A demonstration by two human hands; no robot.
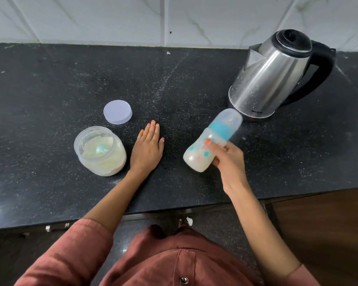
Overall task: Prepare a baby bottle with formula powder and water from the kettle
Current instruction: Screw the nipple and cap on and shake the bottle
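Just in front of the kettle (277,73) — right grip (227,162) curled round capped bottle (196,155), tilted, milky inside, likely mixing; left grip (148,145) flat, empty, on bench (50,89) beside open formula jar (100,150), farther from kettle — probably steadying.

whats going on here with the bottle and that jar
A person is making up a baby bottle. Their right hand holds the capped bottle tilted, with milky liquid inside. Their left hand rests flat on the counter between the bottle and the open formula jar, whose scoop sits in the powder and whose lid lies behind it. The kettle stands closed at the back right.
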